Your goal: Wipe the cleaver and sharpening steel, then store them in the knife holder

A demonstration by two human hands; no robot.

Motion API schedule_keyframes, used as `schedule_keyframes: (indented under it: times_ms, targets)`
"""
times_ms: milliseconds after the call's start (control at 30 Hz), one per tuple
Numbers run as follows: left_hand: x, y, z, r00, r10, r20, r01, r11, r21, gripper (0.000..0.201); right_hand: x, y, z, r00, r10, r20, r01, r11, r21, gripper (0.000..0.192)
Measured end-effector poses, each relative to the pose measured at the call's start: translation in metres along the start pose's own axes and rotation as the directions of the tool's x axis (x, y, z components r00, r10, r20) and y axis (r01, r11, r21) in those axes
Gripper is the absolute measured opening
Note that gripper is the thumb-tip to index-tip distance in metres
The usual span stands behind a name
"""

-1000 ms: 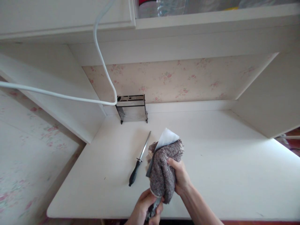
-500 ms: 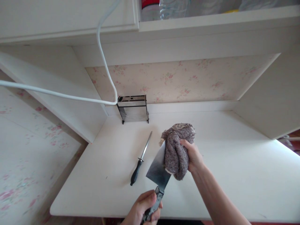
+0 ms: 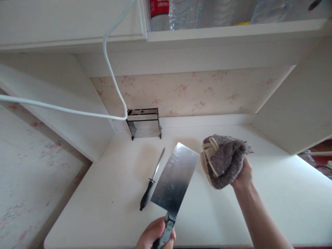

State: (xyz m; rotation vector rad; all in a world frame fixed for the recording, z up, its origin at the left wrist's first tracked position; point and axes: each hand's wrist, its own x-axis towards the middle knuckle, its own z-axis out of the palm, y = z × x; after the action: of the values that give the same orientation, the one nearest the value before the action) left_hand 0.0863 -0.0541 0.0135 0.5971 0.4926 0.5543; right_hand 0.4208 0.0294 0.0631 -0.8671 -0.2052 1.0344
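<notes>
My left hand [image 3: 157, 234] is wrapped round the dark handle of a cleaver [image 3: 176, 174], whose broad steel blade points up and away from me above the counter. To the right, my right hand [image 3: 243, 176] grips a bunched brown towel [image 3: 227, 160] with a beige edging. Towel and blade are apart, with a small gap between them. Left of the blade, a honing steel [image 3: 152, 181] with a black handle lies on the white counter.
A metal-and-black knife block [image 3: 144, 123] stands at the back of the white counter [image 3: 109, 183]. A white cable [image 3: 111, 65] hangs across the upper left. Above, an open shelf [image 3: 233, 31] holds plastic-wrapped bottles. Side panels close in the counter left and right.
The towel has come off the cleaver blade and moved right with my right hand, so the whole blade face shows. My left hand still holds the cleaver.
</notes>
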Motion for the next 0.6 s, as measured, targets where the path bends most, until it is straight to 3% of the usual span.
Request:
schedule_keyframes:
  times_ms: [67,133,233,333,467,600]
  targets:
    - [0.007,0.007,0.003,0.998,-0.032,0.058,0.036,0.996,-0.081,0.046,-0.023,0.027,-0.009,0.986,0.165,-0.015,-0.165,0.986,0.004,0.028]
    - [0.017,0.011,0.007,0.991,-0.076,0.111,0.091,0.986,-0.137,0.044,-0.049,0.053,-0.011,0.943,0.332,0.009,-0.332,0.943,0.008,0.032]
    - [0.035,0.008,0.012,0.988,-0.127,0.084,0.137,0.982,-0.127,0.047,-0.081,0.079,-0.002,0.892,0.444,0.084,-0.447,0.895,0.014,0.034]
    - [0.047,0.001,0.016,0.991,-0.120,-0.054,0.121,0.993,0.015,0.049,-0.100,0.088,0.017,0.862,0.487,0.136,-0.490,0.871,-0.014,0.034]
    - [0.050,-0.004,0.021,0.964,-0.039,-0.263,0.100,0.970,0.223,0.052,-0.113,0.090,0.044,0.879,0.455,0.140,-0.458,0.889,-0.014,0.045]
    - [0.049,-0.005,0.021,0.956,-0.012,-0.294,0.103,0.949,0.298,0.056,-0.107,0.089,0.061,0.880,0.455,0.134,-0.460,0.888,0.004,0.041]
